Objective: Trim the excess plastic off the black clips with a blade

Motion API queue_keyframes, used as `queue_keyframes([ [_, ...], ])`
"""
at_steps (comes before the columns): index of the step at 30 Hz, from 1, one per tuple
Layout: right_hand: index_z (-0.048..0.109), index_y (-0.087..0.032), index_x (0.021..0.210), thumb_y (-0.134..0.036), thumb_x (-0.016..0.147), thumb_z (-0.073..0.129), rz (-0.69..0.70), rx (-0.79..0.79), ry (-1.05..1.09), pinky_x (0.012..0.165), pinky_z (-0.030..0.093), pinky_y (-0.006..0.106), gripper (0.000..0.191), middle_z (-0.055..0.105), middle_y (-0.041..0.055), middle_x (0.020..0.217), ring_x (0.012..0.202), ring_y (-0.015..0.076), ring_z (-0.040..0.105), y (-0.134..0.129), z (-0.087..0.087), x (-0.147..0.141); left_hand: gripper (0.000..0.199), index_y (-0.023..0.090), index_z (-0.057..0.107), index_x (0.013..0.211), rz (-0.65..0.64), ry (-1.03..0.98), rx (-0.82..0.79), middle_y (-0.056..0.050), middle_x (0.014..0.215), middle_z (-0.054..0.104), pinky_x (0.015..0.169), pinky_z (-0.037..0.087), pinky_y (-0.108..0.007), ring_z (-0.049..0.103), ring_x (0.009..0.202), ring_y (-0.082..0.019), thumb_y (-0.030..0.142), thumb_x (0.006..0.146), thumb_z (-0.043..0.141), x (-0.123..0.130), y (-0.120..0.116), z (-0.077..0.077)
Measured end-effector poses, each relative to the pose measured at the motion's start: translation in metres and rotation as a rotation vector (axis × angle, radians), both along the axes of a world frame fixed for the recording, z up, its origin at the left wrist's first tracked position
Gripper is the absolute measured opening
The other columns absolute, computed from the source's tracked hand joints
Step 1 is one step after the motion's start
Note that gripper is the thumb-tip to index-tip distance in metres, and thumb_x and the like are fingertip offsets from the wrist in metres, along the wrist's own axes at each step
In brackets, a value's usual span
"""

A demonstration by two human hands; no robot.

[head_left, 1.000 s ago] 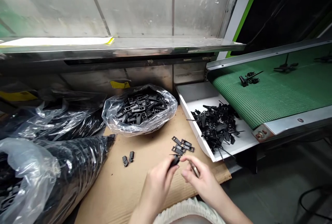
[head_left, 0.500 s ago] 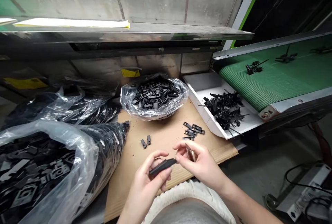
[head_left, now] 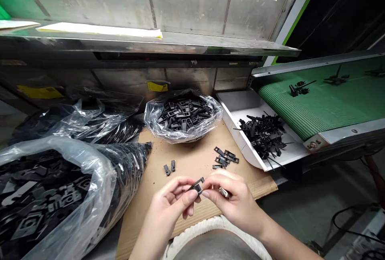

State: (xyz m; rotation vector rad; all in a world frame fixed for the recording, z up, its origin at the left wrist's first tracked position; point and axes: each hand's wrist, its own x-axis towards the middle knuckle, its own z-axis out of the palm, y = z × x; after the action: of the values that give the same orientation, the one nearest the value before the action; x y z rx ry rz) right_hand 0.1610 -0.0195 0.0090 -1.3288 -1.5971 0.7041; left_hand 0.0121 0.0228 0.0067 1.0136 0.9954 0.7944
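Note:
My left hand (head_left: 174,200) pinches a black plastic part (head_left: 196,187) with a rectangular opening at its end. Close against that end are the fingertips of my right hand (head_left: 230,189), which is closed around a small metal tool (head_left: 224,192); its kind is mostly hidden by the fingers. Beyond the right hand, several similar black plastic parts (head_left: 224,158) lie loose on the cardboard (head_left: 192,151). Two smaller black pieces (head_left: 170,167) rest on the cardboard past my left hand.
A clear bag (head_left: 183,135) full of black parts stands at the back. Large plastic bags (head_left: 102,179) of black pieces crowd the left. On the right, a white tray (head_left: 240,141) holds tangled black mouldings below a green conveyor belt (head_left: 331,107) carrying several more.
The black plastic part has turned in my left hand, so its opening shows. My right fingertips have closed in by its end. The view has shifted slightly.

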Motion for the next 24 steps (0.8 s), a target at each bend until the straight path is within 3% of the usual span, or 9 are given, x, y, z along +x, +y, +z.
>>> queue_keyframes([
  [4,0.049,-0.015,0.115,-0.023,0.087,0.047,-0.088,-0.079,-0.257,0.071,0.047,0.029,0.029,0.059,0.0078,0.094,0.086,0.0184,0.055,-0.012,0.006,0.014,0.021,0.021,0.07,0.079,0.162,0.125,0.127,0.001,0.07,0.068,0.057,0.047,-0.02,0.057,0.06,-0.012,0.024,0.058,0.072,0.007,0.0,0.0],
  [6,0.044,-0.013,0.123,-0.021,0.09,0.041,-0.079,-0.048,-0.364,0.077,0.046,0.033,0.034,0.057,0.011,0.103,0.093,0.021,0.054,-0.019,0.009,0.021,0.02,0.023,0.071,0.079,0.19,0.221,0.241,0.0,0.079,0.07,0.066,0.05,-0.023,0.062,0.072,-0.016,0.027,0.059,0.072,0.01,-0.001,-0.003],
  [9,0.056,-0.012,0.107,-0.014,0.089,0.038,-0.121,0.081,-0.396,0.067,0.047,0.032,0.025,0.06,0.0094,0.087,0.079,0.0197,0.055,-0.024,0.008,0.028,0.009,0.023,0.07,0.073,0.17,0.381,0.588,0.001,0.077,0.07,0.065,0.052,-0.022,0.064,0.069,-0.015,0.025,0.065,0.07,0.016,-0.002,-0.009],
  [12,0.061,-0.011,0.091,-0.01,0.087,0.043,-0.202,0.221,-0.391,0.058,0.044,0.029,0.018,0.059,0.0072,0.072,0.065,0.0172,0.053,-0.023,0.003,0.029,0.012,0.021,0.066,0.082,0.17,0.431,0.99,0.001,0.077,0.067,0.062,0.051,-0.018,0.062,0.066,-0.011,0.014,0.071,0.066,0.024,-0.006,-0.012],
  [14,0.061,-0.009,0.089,-0.009,0.085,0.046,-0.214,0.263,-0.398,0.057,0.043,0.029,0.015,0.06,0.0074,0.07,0.063,0.0167,0.053,-0.02,0.0,0.028,0.015,0.017,0.064,0.085,0.199,0.457,1.156,-0.001,0.078,0.066,0.066,0.051,-0.018,0.061,0.068,-0.01,0.008,0.073,0.063,0.029,-0.009,-0.011],
  [24,0.063,-0.008,0.09,-0.01,0.086,0.046,-0.206,0.274,-0.423,0.06,0.044,0.029,0.017,0.06,0.0085,0.071,0.066,0.0173,0.054,-0.015,0.0,0.031,0.018,0.011,0.063,0.084,0.235,0.53,1.334,-0.004,0.079,0.065,0.069,0.049,-0.02,0.06,0.072,-0.011,0.0,0.069,0.065,0.036,-0.01,-0.012],
])
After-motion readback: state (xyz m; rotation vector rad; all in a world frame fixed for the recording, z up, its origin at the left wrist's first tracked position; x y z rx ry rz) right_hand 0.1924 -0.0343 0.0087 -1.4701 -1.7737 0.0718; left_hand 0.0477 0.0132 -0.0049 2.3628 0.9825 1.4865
